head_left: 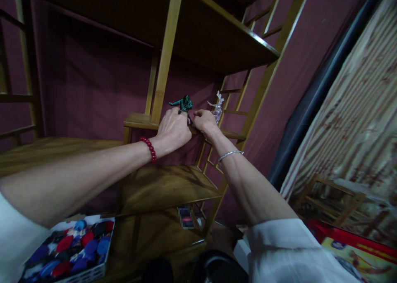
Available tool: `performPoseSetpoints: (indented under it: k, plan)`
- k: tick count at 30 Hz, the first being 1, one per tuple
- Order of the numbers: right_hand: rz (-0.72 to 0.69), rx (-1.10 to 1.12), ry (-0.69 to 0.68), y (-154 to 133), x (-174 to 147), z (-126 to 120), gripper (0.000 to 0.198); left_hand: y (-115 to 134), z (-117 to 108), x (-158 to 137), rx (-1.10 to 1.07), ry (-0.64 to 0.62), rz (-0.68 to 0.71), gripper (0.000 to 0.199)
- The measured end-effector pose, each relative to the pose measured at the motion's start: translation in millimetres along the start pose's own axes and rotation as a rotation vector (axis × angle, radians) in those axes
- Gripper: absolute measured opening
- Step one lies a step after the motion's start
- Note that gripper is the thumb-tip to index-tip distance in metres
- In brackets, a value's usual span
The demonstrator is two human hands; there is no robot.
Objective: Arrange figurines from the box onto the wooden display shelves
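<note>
My left hand [175, 128], a red bead bracelet [149, 149] at its wrist, is closed around the lower part of a shiny dark-green figurine [186, 103] at a raised shelf. Its fingertips are hidden behind the hand. My right hand [204, 121] is just to the right, fingers curled in toward the figurine's base; what they hold, if anything, cannot be made out. A silver bangle [231, 154] circles that wrist. Directly behind the right hand, a clear, glittery deer figurine [218, 107] with antlers stands on the shelf, partly covered.
The wooden shelf unit [167, 55] has posts, boards and side lattices around my hands. Lower left, a white basket [104, 270] holds many red, blue and black lids. A dark box [186, 217] lies low down. At right are a striped curtain [347, 109] and a red-yellow box [356, 250].
</note>
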State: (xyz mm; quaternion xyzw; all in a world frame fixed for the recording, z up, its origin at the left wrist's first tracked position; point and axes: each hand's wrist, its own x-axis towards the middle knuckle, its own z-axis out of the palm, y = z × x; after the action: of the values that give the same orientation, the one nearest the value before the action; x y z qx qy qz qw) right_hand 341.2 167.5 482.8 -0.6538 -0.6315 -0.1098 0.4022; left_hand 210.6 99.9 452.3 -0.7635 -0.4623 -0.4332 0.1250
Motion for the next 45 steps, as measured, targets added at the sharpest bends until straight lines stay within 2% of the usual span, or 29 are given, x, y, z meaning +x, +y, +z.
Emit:
performPoseSetpoints:
  k: [4, 7, 14, 20, 27, 30, 33, 35, 38, 41, 45]
  plan:
    - [-0.001, 0.085, 0.082, 6, -10, -4, 0.034, 2, 5, -30, -0.002, 0.033, 0.166, 0.038]
    - [-0.059, 0.239, 0.184, 13, -20, -2, 0.033, 5, 6, -51, 0.021, 0.051, 0.299, 0.039]
    - [-0.122, 0.555, 0.354, 14, -68, 4, 0.033, -3, 13, -88, -0.03, -0.082, 0.299, 0.032]
    - [-0.159, 0.751, 0.389, 10, -132, 14, 0.026, -23, 24, -121, -0.174, -0.223, 0.156, 0.035]
    - [-0.349, 0.85, 0.226, 7, -218, 53, 0.019, -57, 25, -173, -0.322, -0.432, -0.097, 0.037]
    - [-0.399, 0.852, 0.119, -6, -255, 70, 0.018, -75, 29, -203, -0.374, -0.443, -0.243, 0.031]
    - [-0.433, 0.886, 0.041, -24, -288, 91, 0.019, -95, 39, -235, -0.401, -0.517, -0.387, 0.032]
    - [-0.448, 0.911, 0.014, -35, -307, 108, 0.019, -108, 46, -255, -0.432, -0.492, -0.428, 0.032]
    - [-0.433, 0.947, 0.001, -46, -331, 134, 0.019, -124, 51, -277, -0.508, -0.451, -0.481, 0.027]
    - [-0.33, 0.915, -0.042, -53, -348, 156, 0.018, -137, 52, -293, -0.561, -0.468, -0.545, 0.029]
    - [-0.278, 0.877, -0.132, -58, -363, 182, 0.021, -160, 63, -320, -0.505, -0.52, -0.619, 0.027]
